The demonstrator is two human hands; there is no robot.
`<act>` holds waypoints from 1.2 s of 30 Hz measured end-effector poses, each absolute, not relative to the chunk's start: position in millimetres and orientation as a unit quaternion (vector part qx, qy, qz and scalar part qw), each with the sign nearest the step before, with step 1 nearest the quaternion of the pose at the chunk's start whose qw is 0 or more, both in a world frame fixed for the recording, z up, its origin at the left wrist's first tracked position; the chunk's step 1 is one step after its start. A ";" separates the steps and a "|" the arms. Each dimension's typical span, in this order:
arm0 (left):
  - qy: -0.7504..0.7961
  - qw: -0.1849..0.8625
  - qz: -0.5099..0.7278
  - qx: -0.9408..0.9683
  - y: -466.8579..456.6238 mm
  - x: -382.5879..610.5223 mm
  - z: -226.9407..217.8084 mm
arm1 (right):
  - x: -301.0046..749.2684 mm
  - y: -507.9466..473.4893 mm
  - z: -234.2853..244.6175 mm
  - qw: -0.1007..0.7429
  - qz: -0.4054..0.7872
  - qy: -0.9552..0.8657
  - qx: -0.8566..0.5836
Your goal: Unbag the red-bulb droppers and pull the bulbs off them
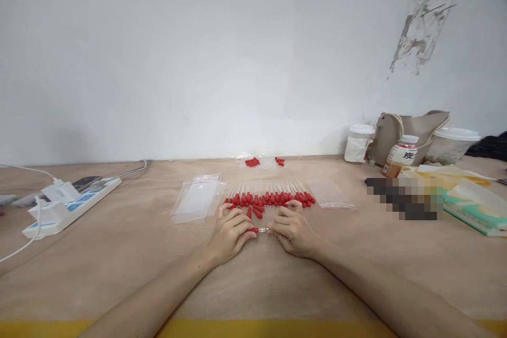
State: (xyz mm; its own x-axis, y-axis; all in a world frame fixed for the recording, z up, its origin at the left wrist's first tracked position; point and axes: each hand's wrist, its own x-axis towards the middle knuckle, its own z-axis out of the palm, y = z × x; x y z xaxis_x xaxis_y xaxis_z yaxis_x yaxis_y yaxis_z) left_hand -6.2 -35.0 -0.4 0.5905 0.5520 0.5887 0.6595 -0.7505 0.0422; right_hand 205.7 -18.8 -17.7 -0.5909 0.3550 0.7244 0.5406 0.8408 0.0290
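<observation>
Between my two hands lies a dropper in line, its red rubber bulb (254, 230) to the left and its clear glass tube (263, 230) to the right. My left hand (232, 231) pinches the bulb with thumb and fingers. Closed on the tube's other end is my right hand (293, 229). Bulb and tube meet in the gap between them. Just beyond, a row of droppers (273, 199) lies side by side, red bulbs towards me. Two loose red bulbs (257, 213) rest near my left fingers, and several bare glass tubes (269, 215) lie beside my right fingers.
Clear plastic bags (198, 198) lie left of the row, another bag (330, 194) right. More red bulbs (252, 161) sit near the wall. A power strip (75, 211) with cables is at left. A bottle (401, 156), lidded cups (358, 143) and a grey bag (414, 129) stand at right.
</observation>
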 end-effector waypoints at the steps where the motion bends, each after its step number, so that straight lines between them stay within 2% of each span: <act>1: -0.342 0.087 -0.293 -0.888 -35.5 -5.6 -0.3 | 205.6 -18.9 -18.0 0.373 -0.124 -0.884 -0.252; 7: -0.356 0.085 -0.286 -0.886 -34.5 -21.1 -2.0 | 217.4 -16.3 -20.9 0.389 -0.134 -0.876 -0.250; 14: -0.446 -0.003 -0.412 -0.794 -20.0 -50.2 -6.4 | 235.9 -8.7 -22.0 0.424 -0.107 -0.826 -0.355; 17: -0.476 0.009 -0.434 -0.765 -16.1 -45.6 -6.8 | 228.7 -11.2 -20.7 0.431 -0.099 -0.809 -0.387; 25: -0.500 -0.016 -0.396 -0.770 -10.5 -43.2 -9.7 | 230.0 -11.6 -23.1 0.423 -0.110 -0.791 -0.428; 29: -0.495 -0.015 -0.384 -0.779 -7.6 -42.1 -11.1 | 227.9 -10.0 -25.9 0.389 -0.129 -0.806 -0.427; 36: -0.443 0.088 -0.311 -0.837 -16.2 -27.5 0.3 | 223.8 -16.5 -16.5 0.332 -0.093 -0.836 -0.426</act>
